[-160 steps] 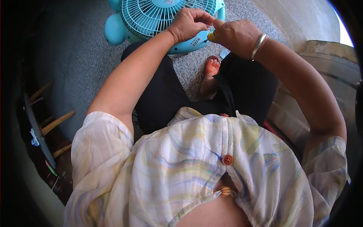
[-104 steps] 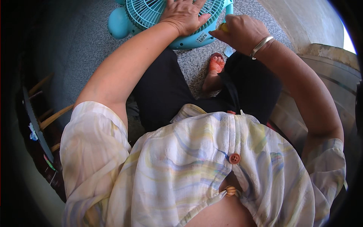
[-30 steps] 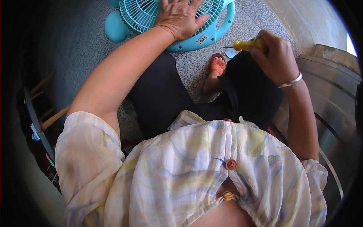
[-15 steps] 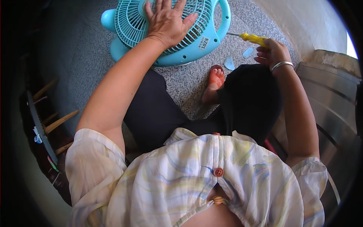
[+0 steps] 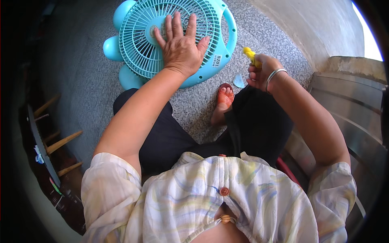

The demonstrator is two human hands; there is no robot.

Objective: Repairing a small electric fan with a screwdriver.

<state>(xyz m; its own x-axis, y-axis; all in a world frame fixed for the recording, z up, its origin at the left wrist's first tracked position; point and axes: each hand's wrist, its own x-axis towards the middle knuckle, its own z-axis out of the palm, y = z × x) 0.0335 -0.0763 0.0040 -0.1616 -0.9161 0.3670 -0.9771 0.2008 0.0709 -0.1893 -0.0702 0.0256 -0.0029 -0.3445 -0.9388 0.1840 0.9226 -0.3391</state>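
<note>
Seen from the head view, the blue fan [image 5: 162, 38] is laid flat on the grey floor [image 5: 77, 81]. The left hand [image 5: 181, 44] is spread flat on the fan's grille, as before. The right hand [image 5: 262, 71] is closed around a yellow screwdriver [image 5: 250, 56], now pulled away, right of the fan.

speckled grey floor [image 5: 81, 81], pale concrete wall [image 5: 308, 24] in sunlight, dark wooden rack [image 5: 44, 141] at left.

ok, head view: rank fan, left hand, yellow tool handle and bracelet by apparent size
1. fan
2. left hand
3. bracelet and yellow tool handle: look alike, and the right hand hides most of the handle, so no ranking.
</note>
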